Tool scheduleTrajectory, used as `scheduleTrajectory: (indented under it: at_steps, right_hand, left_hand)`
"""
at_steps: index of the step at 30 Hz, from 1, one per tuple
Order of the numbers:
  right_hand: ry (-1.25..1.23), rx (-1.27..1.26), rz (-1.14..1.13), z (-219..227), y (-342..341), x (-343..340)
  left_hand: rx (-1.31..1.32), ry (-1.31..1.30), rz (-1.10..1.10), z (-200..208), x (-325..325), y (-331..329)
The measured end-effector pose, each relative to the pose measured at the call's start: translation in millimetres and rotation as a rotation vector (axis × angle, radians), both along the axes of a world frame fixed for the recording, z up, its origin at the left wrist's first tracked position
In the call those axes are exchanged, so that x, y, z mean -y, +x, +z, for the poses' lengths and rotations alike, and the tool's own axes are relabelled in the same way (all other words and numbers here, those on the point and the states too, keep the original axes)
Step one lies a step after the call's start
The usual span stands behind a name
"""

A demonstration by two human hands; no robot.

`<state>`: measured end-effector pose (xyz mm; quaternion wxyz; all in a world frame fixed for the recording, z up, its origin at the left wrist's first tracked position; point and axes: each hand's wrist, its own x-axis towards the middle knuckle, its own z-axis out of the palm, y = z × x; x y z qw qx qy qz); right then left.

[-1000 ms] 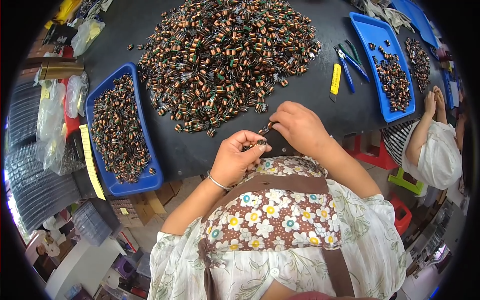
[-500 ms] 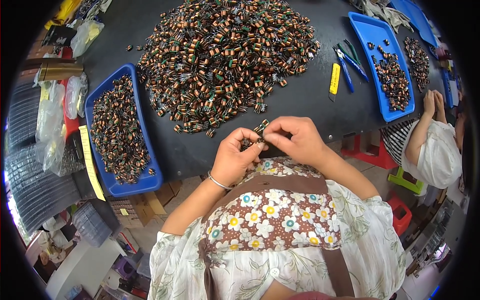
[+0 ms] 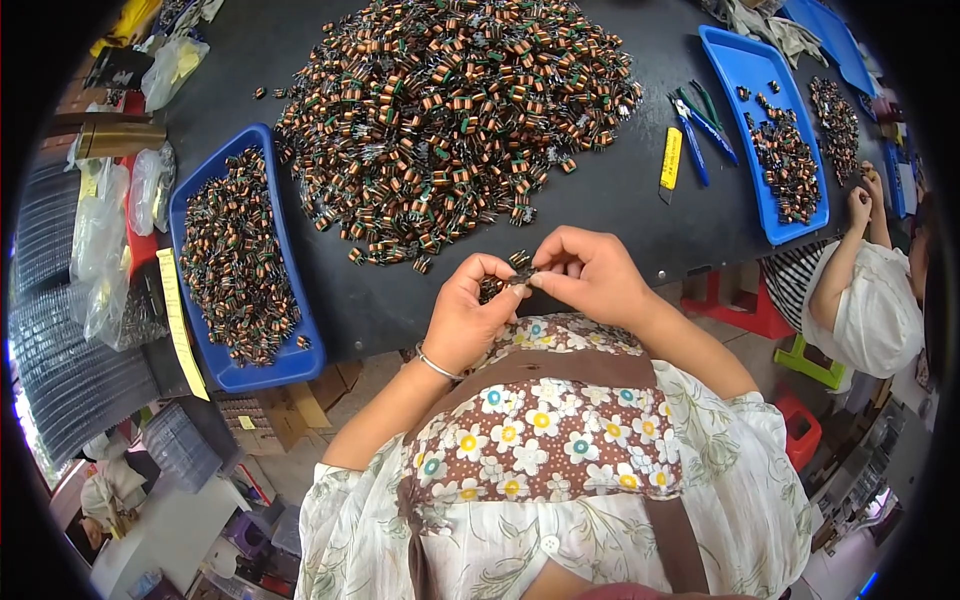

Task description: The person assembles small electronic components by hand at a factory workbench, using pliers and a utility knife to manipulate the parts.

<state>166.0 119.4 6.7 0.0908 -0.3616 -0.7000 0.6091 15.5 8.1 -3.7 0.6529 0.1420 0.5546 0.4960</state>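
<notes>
At the table's near edge my left hand [image 3: 474, 305] is closed, with finger and thumb pinching a small copper-wound coil [image 3: 520, 277]. More coils show in part inside its curled fingers. My right hand [image 3: 588, 275] meets it from the other side, thumb and forefinger pinched on the same dark end of the coil. Fine details between the fingertips are too small to make out. Just beyond both hands rises a big heap of copper coils [image 3: 450, 120] with green and black parts and thin metal pins.
To the left stands a blue tray [image 3: 262, 378] filled with coils. On the right lie a yellow utility knife [image 3: 670, 160], blue-handled pliers [image 3: 693, 150] and another blue tray [image 3: 722, 50] partly filled with coils. A co-worker's hands [image 3: 866, 200] are beside a smaller coil pile [image 3: 833, 125].
My right fingertips have shifted slightly, and the coil between my hands sits at a different angle. The co-worker's hands at the far right have moved apart, one going up.
</notes>
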Motion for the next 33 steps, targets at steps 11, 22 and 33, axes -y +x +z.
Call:
scheduleTrajectory:
  at_steps: [11,22,33]
  right_hand:
    - [0.672,-0.14,0.202,-18.8,-12.9,-5.9]
    - [0.259,-0.106,0.261,7.8,-13.1,-4.4]
    - [0.805,0.028,0.087,-19.0,-22.3,-26.6]
  left_hand:
    - [-0.026,-0.04,-0.019,3.6,3.0,-6.6]
    - [-0.08,0.009,-0.098,2.4,0.1,-6.8]
    - [0.005,-0.048,-0.043,6.3,-1.3,-8.7]
